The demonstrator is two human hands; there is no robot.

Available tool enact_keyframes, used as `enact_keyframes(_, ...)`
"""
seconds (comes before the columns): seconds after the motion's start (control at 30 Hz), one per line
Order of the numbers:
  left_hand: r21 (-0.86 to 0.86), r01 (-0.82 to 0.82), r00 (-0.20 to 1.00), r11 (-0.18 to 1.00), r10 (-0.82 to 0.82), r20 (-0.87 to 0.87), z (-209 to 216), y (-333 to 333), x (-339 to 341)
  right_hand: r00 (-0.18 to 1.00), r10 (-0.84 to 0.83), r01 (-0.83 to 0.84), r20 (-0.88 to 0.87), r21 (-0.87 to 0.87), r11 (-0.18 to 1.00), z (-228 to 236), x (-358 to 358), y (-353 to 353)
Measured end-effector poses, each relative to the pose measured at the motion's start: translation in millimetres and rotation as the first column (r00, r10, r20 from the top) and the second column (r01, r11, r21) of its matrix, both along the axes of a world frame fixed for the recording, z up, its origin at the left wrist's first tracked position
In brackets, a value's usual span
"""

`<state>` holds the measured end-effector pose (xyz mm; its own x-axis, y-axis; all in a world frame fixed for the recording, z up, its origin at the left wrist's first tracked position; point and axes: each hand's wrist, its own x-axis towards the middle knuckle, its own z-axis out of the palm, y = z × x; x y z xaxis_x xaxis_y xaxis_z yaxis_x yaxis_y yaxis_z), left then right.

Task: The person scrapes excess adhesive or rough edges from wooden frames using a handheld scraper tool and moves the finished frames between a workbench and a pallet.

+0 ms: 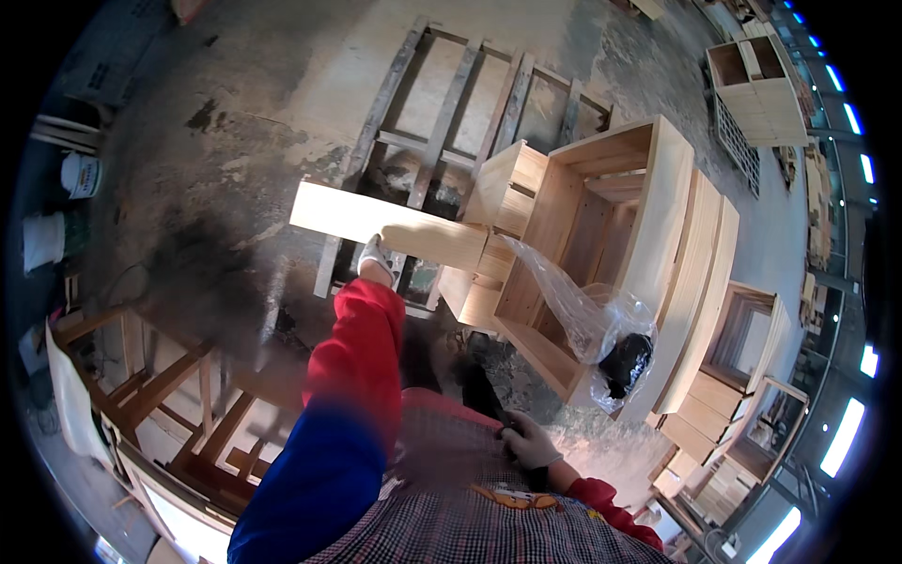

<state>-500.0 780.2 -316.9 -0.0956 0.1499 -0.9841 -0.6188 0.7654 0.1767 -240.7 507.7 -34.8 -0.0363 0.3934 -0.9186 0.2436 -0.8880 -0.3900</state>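
Note:
My left hand (374, 260), in a pale glove, grips the near edge of a long pale wooden board (348, 213). The board's right end reaches the stacked wooden boxes (512, 188) beside an open-fronted wooden cabinet (648, 216). Close to my body, my gloved right hand (531, 442) is closed around a long black object (484, 390), whose kind I cannot make out. A clear plastic bag (573, 310) with a bundled black item (628, 362) in it hangs over the cabinet's near side.
Under the board lies a slatted pallet (437, 117) on the stained concrete floor (272, 94). A brown wooden frame (202, 376) stands at lower left, white buckets (80, 176) at far left. More wooden cabinets (766, 103) and boxes (709, 404) stand to the right.

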Motion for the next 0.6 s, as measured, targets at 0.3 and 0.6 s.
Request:
enact_keyframes(0.3, 0.156, -0.511, 0.856, 0.845, 0.486, 0.173, -2, 18, -32, 0.999, -0.019, 0.022, 0.027, -0.100, 0.995, 7, -34, 25)
enact_keyframes(0.6, 0.644, -0.432, 0.818, 0.632, 0.575, -0.015, 206, -83, -157, 0.997, 0.012, 0.002, -0.077, 0.179, 0.984, -2, -26, 53)
